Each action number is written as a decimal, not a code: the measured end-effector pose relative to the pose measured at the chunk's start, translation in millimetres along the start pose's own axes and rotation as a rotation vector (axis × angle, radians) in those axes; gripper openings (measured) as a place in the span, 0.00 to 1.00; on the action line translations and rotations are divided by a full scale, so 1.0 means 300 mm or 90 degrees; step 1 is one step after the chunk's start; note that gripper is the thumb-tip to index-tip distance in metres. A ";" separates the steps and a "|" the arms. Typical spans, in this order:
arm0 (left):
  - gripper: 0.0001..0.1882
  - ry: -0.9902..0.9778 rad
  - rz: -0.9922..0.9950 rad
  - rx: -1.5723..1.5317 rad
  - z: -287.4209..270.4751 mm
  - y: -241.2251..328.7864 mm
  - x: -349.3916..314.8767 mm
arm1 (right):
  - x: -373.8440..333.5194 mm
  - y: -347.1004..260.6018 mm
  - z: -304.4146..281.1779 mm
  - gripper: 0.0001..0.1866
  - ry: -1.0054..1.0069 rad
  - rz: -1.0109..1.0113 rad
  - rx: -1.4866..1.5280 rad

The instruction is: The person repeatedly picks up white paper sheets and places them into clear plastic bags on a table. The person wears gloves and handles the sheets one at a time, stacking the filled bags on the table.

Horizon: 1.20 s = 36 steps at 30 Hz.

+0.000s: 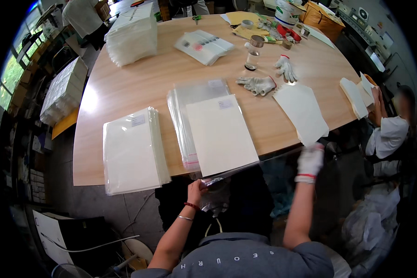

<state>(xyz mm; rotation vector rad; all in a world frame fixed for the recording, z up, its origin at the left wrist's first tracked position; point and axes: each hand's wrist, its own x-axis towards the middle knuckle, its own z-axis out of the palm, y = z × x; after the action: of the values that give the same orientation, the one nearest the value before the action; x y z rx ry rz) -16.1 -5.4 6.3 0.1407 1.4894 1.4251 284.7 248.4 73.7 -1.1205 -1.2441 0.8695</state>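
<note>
My left hand (195, 191), bare and closed, grips the edge of a clear plastic sleeve (212, 181) at the table's near edge. Just above it lies a cream sheet with a small label (222, 136), overlapping a stack of clear plastic sleeves (180, 125). My right hand (310, 162) wears a white glove with a red cuff. It is smeared by motion, so its fingers cannot be made out. The hand is beside the near corner of a fanned stack of cream paper (302, 111). To the left sits a pile of cream sheets in clear sleeves (132, 153).
Two loose work gloves (257, 85) and a glass jar (252, 59) stand beyond the paper. Farther back are a packet of plastic bags (204, 47), a tall bag stack (132, 34) and a white bucket (287, 13). Another person (389, 129) sits at the right, handling paper.
</note>
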 end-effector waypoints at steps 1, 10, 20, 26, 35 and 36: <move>0.24 -0.074 0.028 0.000 -0.010 -0.010 0.006 | 0.028 -0.007 -0.080 0.11 0.089 0.070 -0.202; 0.17 0.227 0.673 0.769 -0.052 0.068 -0.017 | -0.213 0.076 -0.020 0.15 -0.512 -0.092 -0.537; 0.08 -0.074 0.778 0.863 -0.020 0.197 0.037 | -0.087 -0.029 0.238 0.02 -0.702 -0.261 -0.197; 0.13 0.184 0.452 0.793 0.007 0.167 0.025 | -0.181 -0.047 0.313 0.13 -0.504 -0.191 -0.602; 0.14 -0.066 0.011 0.031 0.017 0.148 -0.039 | -0.236 -0.056 0.269 0.18 -0.517 0.293 -0.046; 0.14 -0.096 0.054 0.082 0.009 0.169 -0.037 | -0.256 -0.029 0.255 0.20 -0.529 0.276 0.006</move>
<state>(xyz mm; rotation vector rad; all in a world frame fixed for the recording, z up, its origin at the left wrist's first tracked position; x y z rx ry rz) -36.0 3.8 53.4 0.3869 1.4650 1.3546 196.8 185.8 59.0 -1.0653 -1.6726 1.7855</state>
